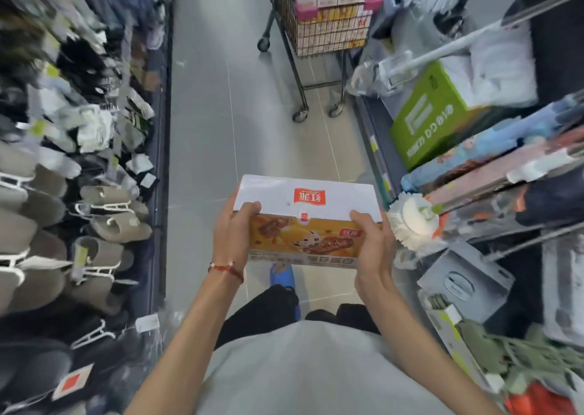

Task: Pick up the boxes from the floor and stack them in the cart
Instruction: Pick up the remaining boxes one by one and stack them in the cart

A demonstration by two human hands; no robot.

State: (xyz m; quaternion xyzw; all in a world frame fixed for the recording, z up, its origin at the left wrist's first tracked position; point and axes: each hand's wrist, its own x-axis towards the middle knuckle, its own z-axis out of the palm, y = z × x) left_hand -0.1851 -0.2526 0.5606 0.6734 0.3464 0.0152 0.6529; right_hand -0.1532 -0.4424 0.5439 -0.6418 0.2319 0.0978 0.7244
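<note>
Two hands, left hand [233,236] and right hand [373,244], fingers clamped on box [308,221]; cart [319,25] at 12 o'clock, well apart.

The floor [215,130] is pale grey tile with thin seams, running as an aisle away from me. At the far end the wire cart [331,35] stands on it on its castors, a little right of centre. Near me, my blue shoe [282,275] is planted on the tiles. A dark display rack [162,161] lines the left edge and a shelf unit [376,149] lines the right.
</note>
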